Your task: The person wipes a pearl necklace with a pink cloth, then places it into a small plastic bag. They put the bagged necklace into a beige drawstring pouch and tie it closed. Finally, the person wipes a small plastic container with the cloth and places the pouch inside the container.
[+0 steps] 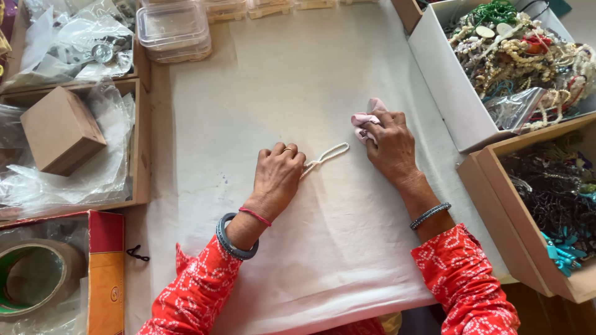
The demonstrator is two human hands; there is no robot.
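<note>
My left hand [277,177] rests knuckles-up on the white cloth [279,93], fingers closed over one end of a string of small white beads [329,154]. The strand runs out from under the fingers toward the right. My right hand [388,144] is closed around a crumpled pink cloth [363,118], just right of the strand's free end. Both wrists wear bangles, and the sleeves are red with white dots.
A white box [444,80] heaped with mixed bead jewellery stands at the upper right, a cardboard box [496,205] of dark jewellery below it. Clear plastic cases [174,30] sit at the top. Left: trays with plastic bags, a brown box [60,130], a tape roll [34,273].
</note>
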